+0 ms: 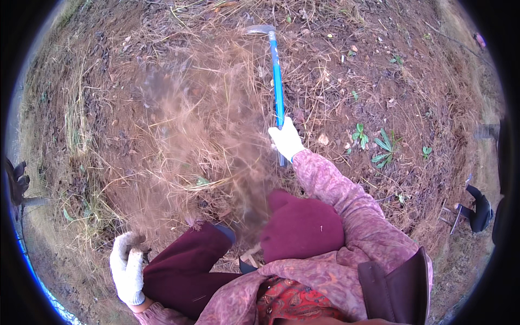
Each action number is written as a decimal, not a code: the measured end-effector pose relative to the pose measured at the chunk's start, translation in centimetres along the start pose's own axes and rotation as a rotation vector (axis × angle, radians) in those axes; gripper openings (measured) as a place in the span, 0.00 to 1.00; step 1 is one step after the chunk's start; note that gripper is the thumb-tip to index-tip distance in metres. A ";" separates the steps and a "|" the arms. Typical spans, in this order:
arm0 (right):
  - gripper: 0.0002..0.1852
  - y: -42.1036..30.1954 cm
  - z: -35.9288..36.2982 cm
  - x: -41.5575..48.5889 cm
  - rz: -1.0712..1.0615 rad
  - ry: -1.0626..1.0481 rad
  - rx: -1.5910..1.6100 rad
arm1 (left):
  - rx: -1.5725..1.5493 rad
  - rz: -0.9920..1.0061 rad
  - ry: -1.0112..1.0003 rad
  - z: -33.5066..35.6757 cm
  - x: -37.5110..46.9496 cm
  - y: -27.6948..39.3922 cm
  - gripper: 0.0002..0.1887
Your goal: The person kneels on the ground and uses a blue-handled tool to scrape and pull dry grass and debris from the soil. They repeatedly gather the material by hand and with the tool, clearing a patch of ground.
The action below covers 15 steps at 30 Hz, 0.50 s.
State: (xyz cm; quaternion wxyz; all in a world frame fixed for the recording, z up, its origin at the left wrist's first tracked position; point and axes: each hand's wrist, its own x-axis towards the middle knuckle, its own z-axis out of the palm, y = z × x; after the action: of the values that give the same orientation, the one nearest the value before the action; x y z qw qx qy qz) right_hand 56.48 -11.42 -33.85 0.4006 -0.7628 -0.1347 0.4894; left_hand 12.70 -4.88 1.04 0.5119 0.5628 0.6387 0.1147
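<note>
My right hand (287, 139), in a white knit glove, grips the lower part of a blue handle (278, 87). The handle's butt shows below the fist. At its far end a curved metal blade (260, 29) points left, over dry grass and soil; whether it is a sickle or a hoe is hard to tell. A blurred mass of dry grass (203, 122) spreads left of the handle. Beside my left knee, my left hand (126, 268) wears a matching glove with soiled fingertips. Its fingers curl inward, and I cannot make out whether anything is between them.
My bent legs in maroon trousers (187, 264) frame the near ground. Green weeds (384, 148) grow at the right among small stones and dead leaves. Taller dry grass (75, 122) stands at the left. A dark object (479, 209), not clearly identifiable, lies at the far right.
</note>
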 end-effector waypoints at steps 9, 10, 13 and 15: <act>0.16 6.4 -3.9 -9.1 0.092 -0.051 -0.115 | 0.020 0.005 0.024 -0.3 0.0 -0.2 0.16; 0.23 8.6 -5.0 -10.9 0.110 -0.012 -0.390 | 0.015 0.026 0.023 -0.3 -0.1 -0.3 0.16; 0.25 13.0 -8.5 -15.9 0.287 -0.123 -0.338 | 0.038 -0.006 0.037 -0.3 -0.3 -0.5 0.16; 0.25 13.3 -10.1 -17.4 0.355 -0.072 -0.293 | 0.022 0.016 0.042 -0.3 -0.7 -0.6 0.16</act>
State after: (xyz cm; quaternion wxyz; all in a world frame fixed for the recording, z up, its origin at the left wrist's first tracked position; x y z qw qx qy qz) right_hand 54.17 -35.23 -30.59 0.1883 -0.8065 -0.0822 0.5544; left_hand 11.96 -5.52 1.10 0.4910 0.5711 0.6461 0.1237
